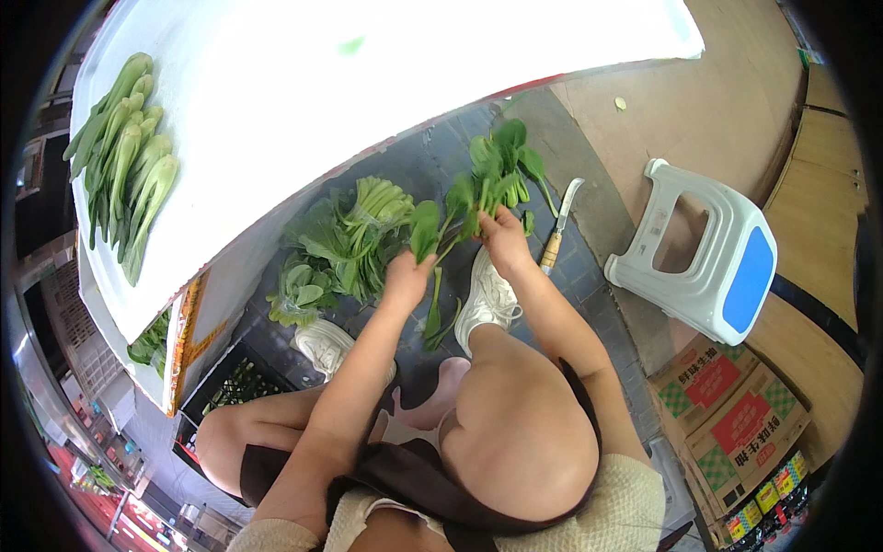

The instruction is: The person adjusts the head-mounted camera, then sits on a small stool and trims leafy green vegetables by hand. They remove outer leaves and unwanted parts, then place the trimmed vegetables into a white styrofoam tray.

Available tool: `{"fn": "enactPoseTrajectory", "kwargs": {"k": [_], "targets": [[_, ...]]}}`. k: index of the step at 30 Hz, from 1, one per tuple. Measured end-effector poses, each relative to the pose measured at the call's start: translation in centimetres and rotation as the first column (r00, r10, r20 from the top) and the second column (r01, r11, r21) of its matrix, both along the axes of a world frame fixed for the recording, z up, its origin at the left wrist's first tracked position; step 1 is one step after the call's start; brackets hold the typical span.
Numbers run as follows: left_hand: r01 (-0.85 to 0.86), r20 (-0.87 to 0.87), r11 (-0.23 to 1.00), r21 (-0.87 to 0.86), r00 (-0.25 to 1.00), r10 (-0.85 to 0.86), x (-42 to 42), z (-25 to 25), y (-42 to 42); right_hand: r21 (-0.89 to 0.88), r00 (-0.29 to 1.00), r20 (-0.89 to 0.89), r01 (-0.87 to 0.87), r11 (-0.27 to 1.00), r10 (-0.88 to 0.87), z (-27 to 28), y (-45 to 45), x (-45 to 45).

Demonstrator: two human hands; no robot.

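My left hand (407,279) pinches a leafy green stalk (425,231) between thumb and fingers. To its right, my right hand (506,239) grips a small bunch of leafy greens (488,195), leaves pointing away from me. Beyond that hand, more loose greens (512,146) lie on the dark tiled floor. A knife (561,222) with a curved tip and a light handle lies to the right of my right hand. Left of my left hand are bundles of greens (376,210), at least partly in clear plastic. Loose stalks (434,317) lie between my shoes.
A white surface (331,103) overhangs the floor ahead, bearing bok choy (127,162) at its left. A white and blue plastic stool (703,265) stands at right, with printed cardboard cartons (741,414) nearer me. A black crate (234,376) sits beside my left leg.
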State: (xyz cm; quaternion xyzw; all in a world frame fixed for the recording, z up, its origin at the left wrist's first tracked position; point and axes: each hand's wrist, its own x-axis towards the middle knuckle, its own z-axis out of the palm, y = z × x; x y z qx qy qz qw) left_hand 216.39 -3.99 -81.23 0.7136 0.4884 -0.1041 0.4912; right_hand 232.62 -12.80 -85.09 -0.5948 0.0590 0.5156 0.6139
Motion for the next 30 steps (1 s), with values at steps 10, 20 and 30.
{"fn": "enactPoseTrajectory", "kwargs": {"k": [10,20,30], "targets": [[-0.426,0.145,0.451,-0.784,0.581,0.801,1.3,-0.8,-0.4,-0.326,0.303,0.635,-0.728,0.603,0.71,4.1,0.2,-1.8],[-0.338,0.132,0.349,-0.874,0.527,0.84,2.1,0.2,1.3,-0.498,0.74,0.513,-0.156,0.853,0.435,-3.8,-0.3,8.1],[-0.408,0.129,0.39,-0.825,0.536,0.834,5.6,1.6,-0.2,0.207,0.98,-0.126,-0.127,0.97,0.156,3.5,-2.0,2.0]]}}
